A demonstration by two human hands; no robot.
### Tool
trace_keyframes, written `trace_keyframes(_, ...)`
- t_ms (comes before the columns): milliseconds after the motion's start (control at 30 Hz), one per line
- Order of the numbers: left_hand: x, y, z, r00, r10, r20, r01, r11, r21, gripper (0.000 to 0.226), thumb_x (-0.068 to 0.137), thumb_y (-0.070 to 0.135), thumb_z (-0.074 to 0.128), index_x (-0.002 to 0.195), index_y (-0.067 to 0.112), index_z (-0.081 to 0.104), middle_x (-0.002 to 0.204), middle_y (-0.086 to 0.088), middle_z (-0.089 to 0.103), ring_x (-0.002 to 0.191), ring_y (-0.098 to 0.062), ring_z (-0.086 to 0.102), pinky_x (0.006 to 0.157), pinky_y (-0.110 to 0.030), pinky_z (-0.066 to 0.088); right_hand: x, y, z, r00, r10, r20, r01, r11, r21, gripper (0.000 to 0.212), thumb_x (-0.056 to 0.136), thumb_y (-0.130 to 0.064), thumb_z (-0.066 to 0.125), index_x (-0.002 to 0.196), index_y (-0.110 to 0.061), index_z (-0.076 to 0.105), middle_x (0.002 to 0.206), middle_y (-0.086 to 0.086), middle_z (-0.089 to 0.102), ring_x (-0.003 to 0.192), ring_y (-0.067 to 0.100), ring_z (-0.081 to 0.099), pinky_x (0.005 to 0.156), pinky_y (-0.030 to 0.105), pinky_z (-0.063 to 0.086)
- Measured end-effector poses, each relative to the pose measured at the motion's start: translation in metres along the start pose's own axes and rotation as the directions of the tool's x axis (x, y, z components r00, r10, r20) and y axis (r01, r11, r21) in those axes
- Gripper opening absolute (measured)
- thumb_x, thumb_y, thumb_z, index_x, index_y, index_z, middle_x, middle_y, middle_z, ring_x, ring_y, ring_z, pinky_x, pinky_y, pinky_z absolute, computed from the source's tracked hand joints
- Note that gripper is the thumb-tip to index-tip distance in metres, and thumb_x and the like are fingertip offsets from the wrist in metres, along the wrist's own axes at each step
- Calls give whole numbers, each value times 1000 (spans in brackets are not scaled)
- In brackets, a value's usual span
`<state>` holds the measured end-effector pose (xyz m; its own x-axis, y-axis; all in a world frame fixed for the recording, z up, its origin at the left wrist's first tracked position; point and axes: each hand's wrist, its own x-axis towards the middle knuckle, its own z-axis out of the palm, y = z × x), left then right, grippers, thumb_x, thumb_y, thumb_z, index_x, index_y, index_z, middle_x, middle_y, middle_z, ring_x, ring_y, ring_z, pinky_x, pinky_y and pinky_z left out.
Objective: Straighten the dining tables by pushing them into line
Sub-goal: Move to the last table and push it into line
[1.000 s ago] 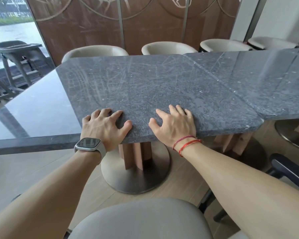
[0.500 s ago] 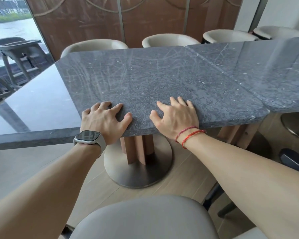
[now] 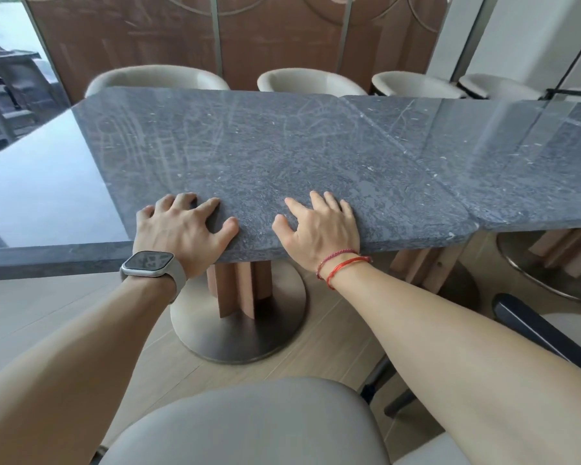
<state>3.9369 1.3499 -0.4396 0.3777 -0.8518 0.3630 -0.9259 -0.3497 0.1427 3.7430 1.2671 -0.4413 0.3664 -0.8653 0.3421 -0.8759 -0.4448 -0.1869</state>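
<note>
Middle dining table (image 3: 282,169), grey stone: stands between left table (image 3: 41,196) and right table (image 3: 517,162), close against both. Left hand (image 3: 182,233), right hand (image 3: 319,229): fingers spread, pressed on tabletop's near edge, gripping nothing. Advice: push evenly through both palms until near edges align

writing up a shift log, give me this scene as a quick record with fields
left hand: pressing middle table at near edge, fingers spread on top
right hand: same edge, fingers on top
right table: touching middle table, near edges slightly stepped
far chairs: four pale, along far side
</note>
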Motion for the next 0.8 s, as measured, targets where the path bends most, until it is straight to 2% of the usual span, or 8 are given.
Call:
trace_keyframes(400,2,-2,4,999,18,-34,-18,1000,-3,74,82,78,22,131,40,62,142,-1,58,134,-25,48,110,-50,32,2,2,2,999,-1,-37,0,1000,-13,62,88,-60,31,138,-37,58,148,14,53,141,34,40,118,52,23)
trace_keyframes(667,0,-2,2,1000,-2,-15,2,1000,-12,72,80,80,21,131,44,59,143,0,55,138,-28,44,112,-52,30,0,-1,0,999,21,35,-21,1000,19,65,87,-61,27,142,-38,53,154,13,45,147,32,30,121,54,16)
trace_keyframes(800,0,3,-1,1000,7,-8,-7,1000,-4,73,80,79,20,130,41,58,141,-1,56,137,-30,44,112,-52,31,1,2,-1,1000,20,5,-20,1000,14,65,86,-61,28,139,-38,57,151,13,49,144,32,35,119,55,20)
